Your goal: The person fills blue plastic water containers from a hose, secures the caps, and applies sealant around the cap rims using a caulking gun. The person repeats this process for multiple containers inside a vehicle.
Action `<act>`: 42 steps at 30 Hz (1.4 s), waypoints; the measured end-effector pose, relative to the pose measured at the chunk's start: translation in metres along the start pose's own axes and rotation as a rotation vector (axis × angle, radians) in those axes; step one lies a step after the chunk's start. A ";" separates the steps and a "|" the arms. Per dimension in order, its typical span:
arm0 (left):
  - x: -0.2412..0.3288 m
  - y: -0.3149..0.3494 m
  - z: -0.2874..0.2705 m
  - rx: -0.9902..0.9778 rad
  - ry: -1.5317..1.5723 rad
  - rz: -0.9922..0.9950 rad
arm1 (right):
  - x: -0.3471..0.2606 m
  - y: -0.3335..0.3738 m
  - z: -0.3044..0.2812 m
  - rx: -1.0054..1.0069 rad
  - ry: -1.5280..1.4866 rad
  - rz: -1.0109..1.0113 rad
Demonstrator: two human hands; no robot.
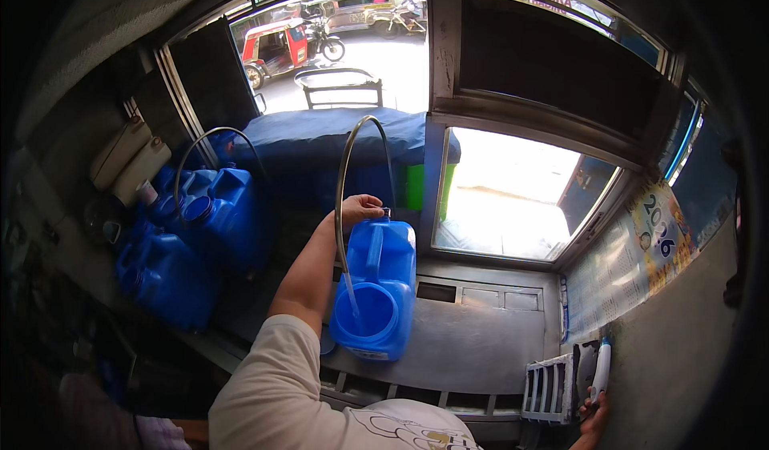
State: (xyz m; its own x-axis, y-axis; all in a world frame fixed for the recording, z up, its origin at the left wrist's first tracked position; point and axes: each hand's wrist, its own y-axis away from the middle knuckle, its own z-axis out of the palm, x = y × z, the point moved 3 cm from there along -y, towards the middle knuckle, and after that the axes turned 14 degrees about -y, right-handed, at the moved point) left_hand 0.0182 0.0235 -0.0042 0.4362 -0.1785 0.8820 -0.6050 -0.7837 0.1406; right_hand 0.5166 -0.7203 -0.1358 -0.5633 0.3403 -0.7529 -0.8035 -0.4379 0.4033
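Note:
A blue plastic water jug (400,290) stands in front of me on a metal counter, its wide round mouth uncapped and nearest me. A curved tube (343,186) arches over it, and its end reaches into the mouth with what looks like water. My left hand (362,207) is at the jug's far end, its fingers closed at a small dark cap (387,213). Down at the right, my right hand (594,414) is wrapped round a long whitish object with a blue tip (601,370), whose kind I cannot make out. It is beside a white slatted rack (549,390).
Several blue jugs (172,278) crowd the left, with a second curved tube (204,134) over them. The metal counter (465,338) extends right to a wall with a calendar (641,250). Beyond the window frame (444,50) are a blue-covered surface (320,134), a chair (344,90) and street vehicles.

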 end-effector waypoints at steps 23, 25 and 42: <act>0.017 -0.010 0.001 -0.133 -0.204 0.018 | 0.011 -0.019 -0.003 0.545 1.391 -0.431; 0.011 -0.009 -0.004 -0.125 -0.177 0.041 | 0.013 -0.017 0.008 0.543 1.386 -0.446; 0.039 -0.007 0.002 -0.115 -0.374 -0.037 | 0.011 -0.020 -0.006 0.472 1.448 -0.488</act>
State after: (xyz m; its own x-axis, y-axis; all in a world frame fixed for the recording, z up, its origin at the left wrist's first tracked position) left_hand 0.0406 0.0210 0.0279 0.6589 -0.3720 0.6538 -0.6454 -0.7260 0.2374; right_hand 0.5279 -0.7126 -0.1554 0.1818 -0.7961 -0.5773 -0.9833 -0.1501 -0.1027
